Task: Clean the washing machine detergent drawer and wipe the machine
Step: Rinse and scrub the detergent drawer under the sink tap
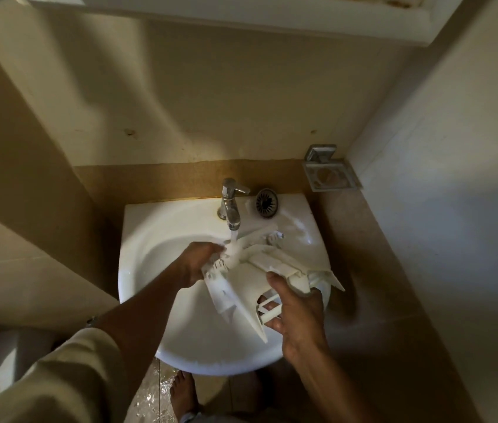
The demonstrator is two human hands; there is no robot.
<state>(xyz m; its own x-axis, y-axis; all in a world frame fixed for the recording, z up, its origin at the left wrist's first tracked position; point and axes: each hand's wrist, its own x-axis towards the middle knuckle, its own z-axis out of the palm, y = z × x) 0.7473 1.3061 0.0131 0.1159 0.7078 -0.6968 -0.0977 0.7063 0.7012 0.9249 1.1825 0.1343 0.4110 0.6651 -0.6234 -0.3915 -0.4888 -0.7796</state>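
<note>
A white plastic detergent drawer (260, 270) is held tilted over the white basin (150, 239). Water runs from the chrome tap (231, 206) onto the drawer's far end. My left hand (197, 262) grips the drawer's left side right under the stream. My right hand (298, 315) holds the drawer's near end from below, with the thumb on top and fingers through its ribbed frame. The washing machine is not in view.
A round metal drain strainer (266, 203) lies on the basin's back ledge beside the tap. An empty chrome soap dish (330, 175) is fixed to the wall at the right. Beige walls close in on both sides. My bare foot (183, 392) stands on the wet floor below.
</note>
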